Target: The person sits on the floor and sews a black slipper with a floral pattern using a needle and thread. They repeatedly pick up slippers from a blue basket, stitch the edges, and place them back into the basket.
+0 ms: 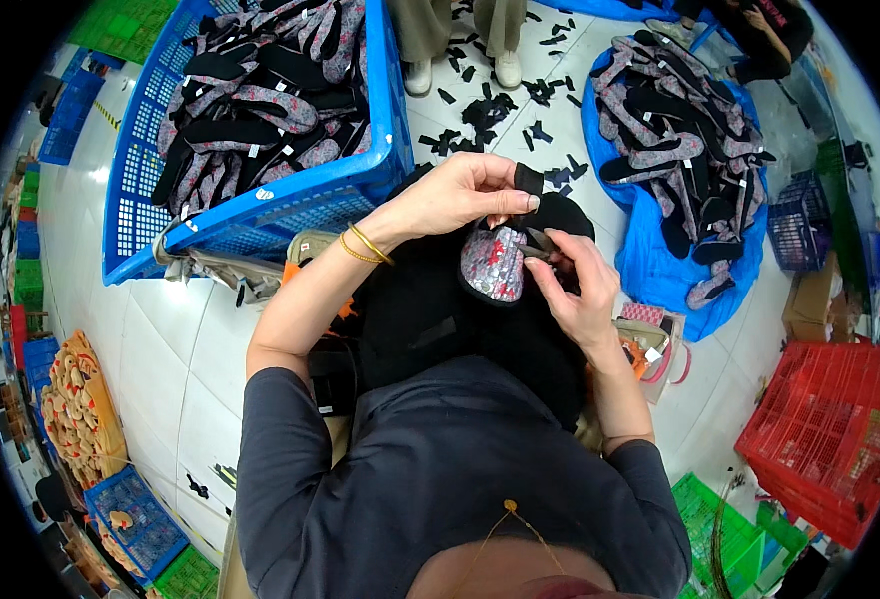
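At far left we see a heap of small tan plush-like items [80,409] on the floor. Next comes a large blue crate [392,120], piled with black and flower-patterned fabric pieces [285,110]. Over the lap, the left hand [465,195] (two gold bangles [365,248] circle its wrist) has thumb and fingers pinched together on a small black strip [529,180]. Beyond it, black scraps [485,115] litter the pale floor. Just below that hand, above the dark-clothed lap, is a rounded patterned piece [495,265] in grey and red. At its right edge is the right hand [582,290], thumb and forefinger narrowly apart; we cannot tell what they grip. Farther right, a blue sheet [739,290] bears another heap of patterned pieces [684,150], and a red crate [829,429] stands beyond.
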`<action>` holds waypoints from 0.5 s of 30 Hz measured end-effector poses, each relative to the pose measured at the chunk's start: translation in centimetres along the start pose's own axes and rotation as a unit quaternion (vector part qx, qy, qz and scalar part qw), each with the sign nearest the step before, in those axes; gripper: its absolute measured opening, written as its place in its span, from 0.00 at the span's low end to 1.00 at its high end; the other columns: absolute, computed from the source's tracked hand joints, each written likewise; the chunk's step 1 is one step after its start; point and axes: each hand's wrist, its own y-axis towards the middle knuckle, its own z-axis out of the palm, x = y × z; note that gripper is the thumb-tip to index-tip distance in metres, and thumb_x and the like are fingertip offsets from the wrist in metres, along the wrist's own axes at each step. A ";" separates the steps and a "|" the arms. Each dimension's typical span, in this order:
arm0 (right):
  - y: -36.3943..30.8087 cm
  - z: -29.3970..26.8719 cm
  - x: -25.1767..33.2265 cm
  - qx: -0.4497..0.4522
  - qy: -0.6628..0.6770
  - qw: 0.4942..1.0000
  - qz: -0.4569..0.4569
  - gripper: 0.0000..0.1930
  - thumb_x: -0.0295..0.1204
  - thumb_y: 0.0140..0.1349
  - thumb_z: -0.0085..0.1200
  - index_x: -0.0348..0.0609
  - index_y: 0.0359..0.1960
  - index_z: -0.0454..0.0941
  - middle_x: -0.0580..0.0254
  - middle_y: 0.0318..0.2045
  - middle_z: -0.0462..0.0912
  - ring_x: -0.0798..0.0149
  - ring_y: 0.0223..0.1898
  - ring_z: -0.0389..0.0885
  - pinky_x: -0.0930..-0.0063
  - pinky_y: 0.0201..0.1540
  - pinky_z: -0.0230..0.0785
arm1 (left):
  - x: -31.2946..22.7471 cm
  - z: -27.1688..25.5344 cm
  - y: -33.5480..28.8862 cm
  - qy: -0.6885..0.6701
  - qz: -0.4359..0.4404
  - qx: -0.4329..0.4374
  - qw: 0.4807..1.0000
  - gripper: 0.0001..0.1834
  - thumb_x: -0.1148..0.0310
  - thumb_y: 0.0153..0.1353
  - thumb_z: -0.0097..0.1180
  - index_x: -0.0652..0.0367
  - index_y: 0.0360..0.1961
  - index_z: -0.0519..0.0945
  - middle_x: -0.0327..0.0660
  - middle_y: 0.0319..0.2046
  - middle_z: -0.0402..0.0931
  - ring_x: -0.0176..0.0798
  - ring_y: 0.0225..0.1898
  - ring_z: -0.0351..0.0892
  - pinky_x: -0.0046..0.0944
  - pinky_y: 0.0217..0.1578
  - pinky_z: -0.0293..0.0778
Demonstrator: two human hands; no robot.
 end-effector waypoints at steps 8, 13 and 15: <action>0.0 -0.6 1.3 0.014 0.040 0.999 0.007 0.18 0.25 0.51 0.70 0.37 0.43 0.79 0.59 0.30 0.81 0.67 0.24 0.79 0.78 0.25 0.71 | 0.6 0.1 0.0 -0.006 0.003 0.007 1.000 0.09 0.66 0.66 0.59 0.62 0.35 0.80 0.31 0.26 0.76 0.23 0.26 0.71 0.26 0.29 0.70; 0.2 -1.0 0.9 0.017 0.120 0.992 0.047 0.19 0.25 0.51 0.70 0.37 0.45 0.79 0.60 0.30 0.81 0.71 0.26 0.77 0.81 0.27 0.69 | -0.3 -0.1 -0.8 -0.009 -0.033 0.066 0.997 0.19 0.71 0.65 0.58 0.63 0.56 0.75 0.35 0.44 0.76 0.25 0.38 0.71 0.28 0.41 0.71; 0.4 -1.4 0.8 0.023 0.105 0.994 0.033 0.19 0.25 0.51 0.70 0.36 0.45 0.78 0.60 0.29 0.80 0.72 0.25 0.77 0.81 0.26 0.68 | -0.7 -0.9 -1.2 0.040 -0.035 0.135 0.989 0.23 0.72 0.62 0.61 0.62 0.59 0.73 0.36 0.50 0.73 0.27 0.40 0.70 0.29 0.45 0.70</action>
